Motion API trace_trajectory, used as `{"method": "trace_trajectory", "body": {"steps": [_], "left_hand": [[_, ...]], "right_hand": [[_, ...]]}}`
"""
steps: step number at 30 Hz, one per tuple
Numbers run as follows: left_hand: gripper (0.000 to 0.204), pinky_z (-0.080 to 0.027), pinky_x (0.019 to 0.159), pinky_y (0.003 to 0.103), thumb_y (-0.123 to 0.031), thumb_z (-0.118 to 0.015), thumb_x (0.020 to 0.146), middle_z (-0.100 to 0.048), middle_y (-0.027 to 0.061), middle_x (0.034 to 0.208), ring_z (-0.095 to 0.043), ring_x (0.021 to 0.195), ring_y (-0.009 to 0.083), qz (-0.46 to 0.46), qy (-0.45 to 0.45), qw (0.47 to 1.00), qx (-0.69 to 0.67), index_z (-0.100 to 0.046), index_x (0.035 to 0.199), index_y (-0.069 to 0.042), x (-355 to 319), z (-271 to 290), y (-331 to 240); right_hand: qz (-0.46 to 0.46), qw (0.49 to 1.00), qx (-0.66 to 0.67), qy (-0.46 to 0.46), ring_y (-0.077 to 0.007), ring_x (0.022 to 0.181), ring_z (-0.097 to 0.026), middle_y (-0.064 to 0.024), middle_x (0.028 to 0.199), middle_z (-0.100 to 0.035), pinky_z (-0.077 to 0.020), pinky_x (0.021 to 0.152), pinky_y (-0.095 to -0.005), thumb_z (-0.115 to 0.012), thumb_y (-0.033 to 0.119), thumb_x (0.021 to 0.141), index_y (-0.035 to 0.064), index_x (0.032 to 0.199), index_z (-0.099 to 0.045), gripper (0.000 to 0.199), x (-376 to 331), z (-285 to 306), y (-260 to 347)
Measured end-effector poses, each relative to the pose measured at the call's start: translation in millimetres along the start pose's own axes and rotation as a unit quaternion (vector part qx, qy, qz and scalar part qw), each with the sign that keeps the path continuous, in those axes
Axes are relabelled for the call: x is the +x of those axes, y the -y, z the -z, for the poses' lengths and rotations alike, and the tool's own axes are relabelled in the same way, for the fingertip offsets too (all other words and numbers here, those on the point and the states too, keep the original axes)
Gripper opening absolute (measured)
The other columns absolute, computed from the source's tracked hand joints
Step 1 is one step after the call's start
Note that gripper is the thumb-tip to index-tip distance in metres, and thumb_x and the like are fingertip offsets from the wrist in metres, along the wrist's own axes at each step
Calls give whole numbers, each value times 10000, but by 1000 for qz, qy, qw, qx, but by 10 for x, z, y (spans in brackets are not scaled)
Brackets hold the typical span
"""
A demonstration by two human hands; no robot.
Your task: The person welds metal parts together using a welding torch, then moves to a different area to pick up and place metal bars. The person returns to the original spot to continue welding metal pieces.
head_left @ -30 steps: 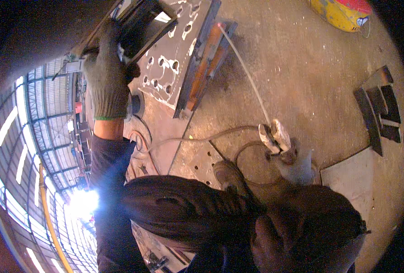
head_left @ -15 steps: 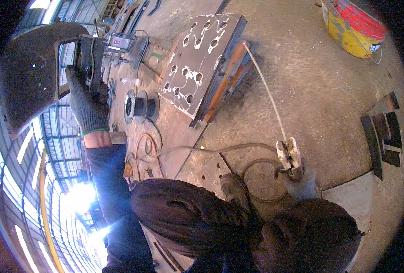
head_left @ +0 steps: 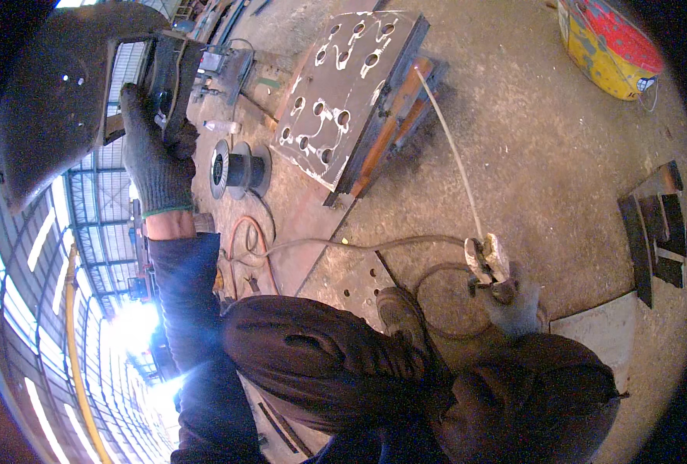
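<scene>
In my gloved left hand (head_left: 158, 155), raised at the left, is a dark welding shield (head_left: 57, 100), its window frame beside my fingers. My gloved right hand (head_left: 514, 305), low at the right beyond my knee, is closed on a welding electrode holder (head_left: 489, 259) with pale, scuffed jaws. A long thin welding rod (head_left: 458, 151) is clamped in those jaws. Its far end meets or overlaps the edge of a stacked steel piece, and I cannot tell whether it touches. On top of that stack lies a dark steel plate (head_left: 324, 89) with several round holes and white markings.
A cable (head_left: 359, 245) crosses the floor to the holder. Left of the plate stands a wire spool (head_left: 239, 172) near a clear bottle (head_left: 221, 126). A red and yellow bucket (head_left: 603, 58) sits far right, with dark metal offcuts (head_left: 657, 232) below. Bright light glares at lower left.
The welding shield and my left hand have shifted slightly up and to the right. The plate sits a little higher in view. My right hand keeps its hold, with the electrode holder slightly tilted.
</scene>
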State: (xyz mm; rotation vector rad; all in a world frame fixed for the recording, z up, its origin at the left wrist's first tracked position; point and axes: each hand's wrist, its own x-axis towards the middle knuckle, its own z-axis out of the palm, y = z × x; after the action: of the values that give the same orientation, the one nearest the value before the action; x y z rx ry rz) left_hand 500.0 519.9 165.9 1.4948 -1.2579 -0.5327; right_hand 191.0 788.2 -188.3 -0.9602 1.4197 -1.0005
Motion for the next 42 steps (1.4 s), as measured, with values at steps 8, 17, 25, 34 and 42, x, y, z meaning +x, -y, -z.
{"method": "trace_trajectory", "body": {"steps": [8, 17, 25, 34, 42], "left_hand": [[578, -519, 561, 300, -390, -706, 944, -732, 91, 899, -687, 698, 197, -54, 115, 973, 193, -527, 1405, -92, -236, -463, 239], [768, -564, 697, 456, -117, -779, 732, -726, 198, 1020, -704, 895, 411, -341, 173, 800, 462, -475, 1437, -158, -500, -995, 283], [439, -490, 450, 316, -409, -643, 998, -689, 84, 757, -629, 532, 162, -368, 180, 881, 236, -718, 1041, 21, -512, -1183, 396], [487, -542, 816, 340, -400, -679, 976, -774, 143, 977, -693, 891, 170, -49, 225, 969, 89, -731, 1142, 55, -779, -1232, 454], [536, -540, 845, 346, -459, -672, 983, -777, 150, 1020, -702, 913, 188, -28, 227, 965, 130, -733, 1155, 45, -769, -1231, 471]], "right_hand": [[101, 988, -117, -2, -258, 736, -691, -140, 806, -693, -521, 642, -395, -874, 189, 712, 56, 989, -653, 378, 58, -46, -68], [109, 977, -178, 35, -348, 812, -732, -175, 865, -713, -557, 680, -424, -875, 196, 666, 49, 1059, -658, 472, 98, 14, -112], [91, 991, -86, 37, -334, 815, -747, -182, 886, -733, -571, 672, -407, -903, 232, 750, 30, 1074, -663, 451, 56, -25, -234], [141, 979, -148, 13, -283, 838, -757, -184, 905, -740, -575, 678, -393, -885, 189, 772, 9, 1071, -654, 418, 35, -31, -124], [95, 980, -167, 44, -230, 850, -752, -154, 917, -756, -576, 700, -369, -878, 162, 773, 8, 1076, -666, 401, 31, 39, -47]]}}
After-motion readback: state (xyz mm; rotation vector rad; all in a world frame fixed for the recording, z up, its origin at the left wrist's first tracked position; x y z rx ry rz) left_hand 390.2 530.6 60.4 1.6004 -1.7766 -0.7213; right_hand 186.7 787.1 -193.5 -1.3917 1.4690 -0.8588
